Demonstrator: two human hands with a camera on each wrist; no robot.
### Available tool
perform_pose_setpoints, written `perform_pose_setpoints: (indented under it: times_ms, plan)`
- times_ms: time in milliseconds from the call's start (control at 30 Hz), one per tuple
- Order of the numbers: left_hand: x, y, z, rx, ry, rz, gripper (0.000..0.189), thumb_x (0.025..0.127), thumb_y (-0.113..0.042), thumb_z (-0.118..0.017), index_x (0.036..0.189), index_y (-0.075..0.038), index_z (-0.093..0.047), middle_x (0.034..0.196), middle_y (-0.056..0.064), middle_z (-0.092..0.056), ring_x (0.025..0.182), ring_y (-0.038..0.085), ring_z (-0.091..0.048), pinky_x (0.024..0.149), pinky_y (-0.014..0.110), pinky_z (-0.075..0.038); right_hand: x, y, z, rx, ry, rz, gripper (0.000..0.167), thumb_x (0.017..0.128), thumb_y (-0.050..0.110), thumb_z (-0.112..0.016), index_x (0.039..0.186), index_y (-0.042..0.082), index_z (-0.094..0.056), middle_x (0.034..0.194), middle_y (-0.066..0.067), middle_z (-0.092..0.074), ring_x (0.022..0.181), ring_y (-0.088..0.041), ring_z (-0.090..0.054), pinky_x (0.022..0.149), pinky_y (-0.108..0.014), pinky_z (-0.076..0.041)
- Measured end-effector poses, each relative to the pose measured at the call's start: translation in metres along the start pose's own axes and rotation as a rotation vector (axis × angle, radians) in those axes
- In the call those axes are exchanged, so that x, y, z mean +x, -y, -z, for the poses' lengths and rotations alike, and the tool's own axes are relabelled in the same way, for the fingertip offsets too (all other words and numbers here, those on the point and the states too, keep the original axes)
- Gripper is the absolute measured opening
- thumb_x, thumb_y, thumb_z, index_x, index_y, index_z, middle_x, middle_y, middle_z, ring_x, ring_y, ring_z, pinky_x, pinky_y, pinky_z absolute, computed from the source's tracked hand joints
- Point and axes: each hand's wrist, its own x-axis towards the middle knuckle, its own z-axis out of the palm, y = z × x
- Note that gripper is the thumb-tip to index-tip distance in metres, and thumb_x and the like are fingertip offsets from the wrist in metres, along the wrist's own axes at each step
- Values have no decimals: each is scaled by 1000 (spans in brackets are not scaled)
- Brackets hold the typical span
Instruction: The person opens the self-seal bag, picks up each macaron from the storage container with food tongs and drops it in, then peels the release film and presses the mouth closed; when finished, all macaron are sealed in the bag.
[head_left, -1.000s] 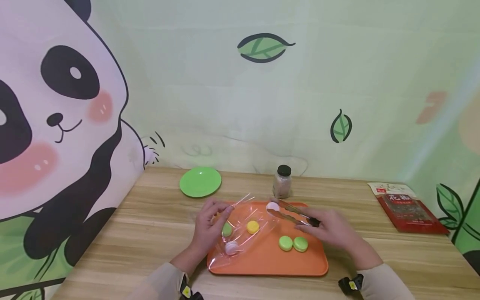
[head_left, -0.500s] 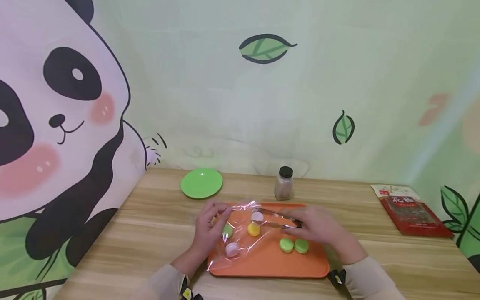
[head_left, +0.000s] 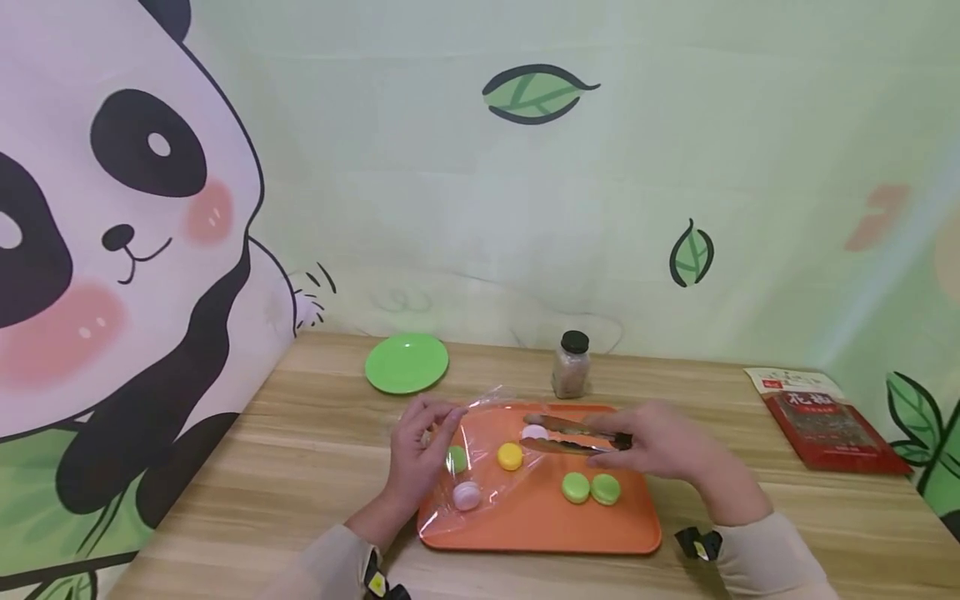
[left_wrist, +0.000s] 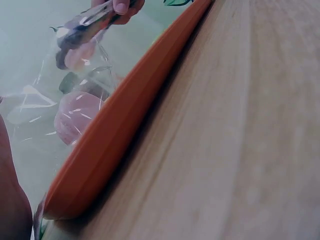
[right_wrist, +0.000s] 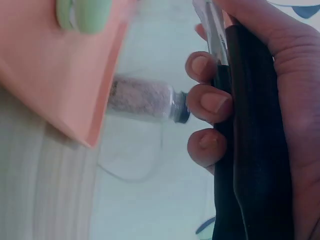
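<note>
My left hand (head_left: 422, 446) pinches the edge of a clear plastic bag (head_left: 483, 492), which spreads over the left part of an orange tray (head_left: 555, 533). Through the film I see a green macaron (head_left: 456, 459) and a lilac macaron (head_left: 467, 496). A yellow macaron (head_left: 510, 456) also lies at the film; whether inside is unclear. My right hand (head_left: 660, 442) grips tongs (head_left: 566, 448) with black handles (right_wrist: 260, 130). Another lilac macaron (head_left: 535, 432) sits between the tong tips, near the bag's right side. Two green macarons (head_left: 576, 487) lie side by side on the tray's right.
Behind the tray stands a black-lidded glass jar (head_left: 572, 367) of pinkish grains. A green plate (head_left: 407, 363) is at the back left of the wooden table (head_left: 300, 467). On the far right lies a red packet (head_left: 825, 429). A printed cloth backdrop (head_left: 420, 167) rises behind the table.
My right hand moved the tongs and lilac macaron left into the bag area, then drew them back somewhat to the right. My left hand stayed in place, holding the bag.
</note>
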Motion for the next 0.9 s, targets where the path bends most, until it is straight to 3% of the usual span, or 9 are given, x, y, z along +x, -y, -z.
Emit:
perform_pose_setpoints:
  times_ms: [67,300,433,700,800,900]
  plan:
    - [0,0,1,-5,-1,0,15,83,17,-69,90,4,-72,86,13,-63,78,20,-53,67,31,-44,3,3,-2,-18,28,4,32,88,45,-76,112,24,-72,64,18,-43,54,2,-39,48,-19,-31]
    - [-16,38,3,-27,56,-21,16,89,5,-70,96,-9,-75,85,0,-62,77,14,-54,69,26,-46,13,4,-20,-49,19,1,42,89,47,-74,121,19,-73,67,20,-50,53,3,-40,47,-20,-31]
    - [-16,36,3,-28,57,-30,20,89,6,-70,97,-11,-76,85,0,-61,77,14,-54,68,27,-45,19,9,-20,-1,24,18,43,91,45,-73,123,17,-73,71,19,-56,52,3,-41,46,-20,-32]
    - [-16,36,1,-29,71,-10,19,90,4,-70,98,-13,-76,86,-1,-61,78,13,-53,69,25,-45,16,6,-9,61,52,-46,52,87,50,-75,127,17,-70,58,16,-36,50,2,-34,48,-20,-28]
    - [-15,35,1,-30,72,-10,17,90,3,-71,97,-12,-76,85,-1,-60,77,14,-53,68,26,-45,11,2,-5,134,61,-101,61,85,54,-76,133,17,-67,61,13,-41,53,-2,-40,50,-21,-33]
    - [-14,35,1,-24,75,-5,15,90,2,-71,96,-11,-76,84,-1,-58,77,14,-53,67,27,-46,6,-7,-3,222,63,-146,66,84,55,-77,137,17,-63,83,9,-65,72,-7,-56,63,-23,-45]
